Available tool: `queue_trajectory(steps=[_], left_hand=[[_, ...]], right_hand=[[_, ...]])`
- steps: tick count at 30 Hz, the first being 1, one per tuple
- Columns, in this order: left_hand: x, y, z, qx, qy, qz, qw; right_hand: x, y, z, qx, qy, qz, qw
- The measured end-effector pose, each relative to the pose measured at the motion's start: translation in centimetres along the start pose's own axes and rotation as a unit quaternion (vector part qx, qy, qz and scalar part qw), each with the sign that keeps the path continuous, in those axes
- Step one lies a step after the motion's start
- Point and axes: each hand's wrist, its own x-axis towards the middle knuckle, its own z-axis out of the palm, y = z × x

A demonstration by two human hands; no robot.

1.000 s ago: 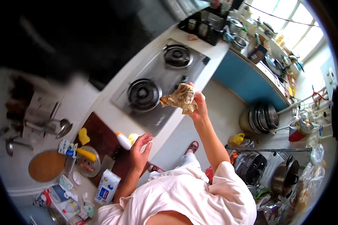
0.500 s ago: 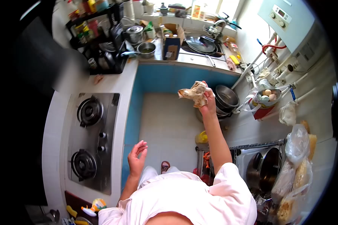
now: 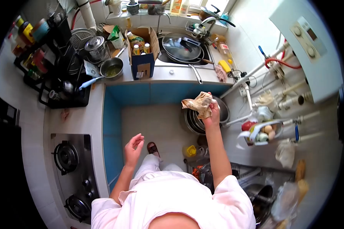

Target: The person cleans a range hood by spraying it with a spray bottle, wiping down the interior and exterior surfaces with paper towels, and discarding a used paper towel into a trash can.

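Note:
A crumpled, stained beige cloth [image 3: 197, 104] is gripped in my right hand [image 3: 214, 113], which reaches forward over the floor. Behind and below it sit stacked metal pots [image 3: 190, 121], partly covered by the cloth and hand. My left hand [image 3: 133, 149] hangs in the air over the floor near the blue cabinets, holding nothing, its fingers loosely extended. Ahead, the sink [image 3: 165, 57] holds a wok with a glass lid [image 3: 177, 45]. A pink rag [image 3: 220, 72] and a yellow sponge [image 3: 224, 66] lie at its right.
On the left counter are a gas stove [image 3: 70, 171], a black spice rack [image 3: 46, 76] and a saucepan [image 3: 111, 68] of liquid. A cardboard box [image 3: 143, 57] with bottles stands beside the sink. Pipes and a hanging egg basket [image 3: 262, 131] line the right wall, under a water heater [image 3: 313, 42].
My view has moved forward toward the sink, and the stove has slid lower left. One foot has stepped ahead. The cloth stays in my right hand; my left hand is still empty.

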Motion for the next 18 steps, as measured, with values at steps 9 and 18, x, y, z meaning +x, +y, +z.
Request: queue_trajectory(steps=[9,18], left_hand=[[11.1,2.3,4.1,0.038,0.006,-0.037,0.999],[9.8,2.5,5.2,0.019,0.316,-0.049,0.947]], right_hand=[[15.1,-3.6,3.2,0.001,-0.038,0.011,0.999],[21.9,5.8,14.2,0.054,-0.296,0.376,0.877]])
